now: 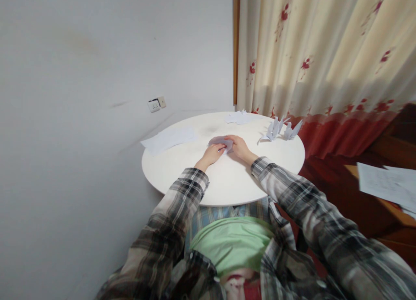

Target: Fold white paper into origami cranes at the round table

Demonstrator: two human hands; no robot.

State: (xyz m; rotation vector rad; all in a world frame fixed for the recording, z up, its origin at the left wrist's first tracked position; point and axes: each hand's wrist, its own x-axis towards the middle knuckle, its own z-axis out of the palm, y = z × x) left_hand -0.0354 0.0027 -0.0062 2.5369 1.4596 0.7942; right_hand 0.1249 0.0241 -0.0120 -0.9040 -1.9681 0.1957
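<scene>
A small folded piece of white paper [217,140] is between my hands near the middle of the round white table [175,172]. My left hand [213,153] closes on its near edge, fingers pointing right. From the right, my right hand [238,146] grips the paper's far right side, its fingers curled over the edge. The fingertips of both hands are close together, and the paper's underside is hidden. Folded paper cranes [274,129] stand at the table's right edge, to the right of my right hand.
White paper sheets [169,140] lie at the table's left edge. More paper pieces [239,117] lie at the back. A wall with a socket [154,105] borders the left side. Behind the table hangs a flowered curtain [305,88]. Printed sheets [386,183] rest on wooden furniture at right.
</scene>
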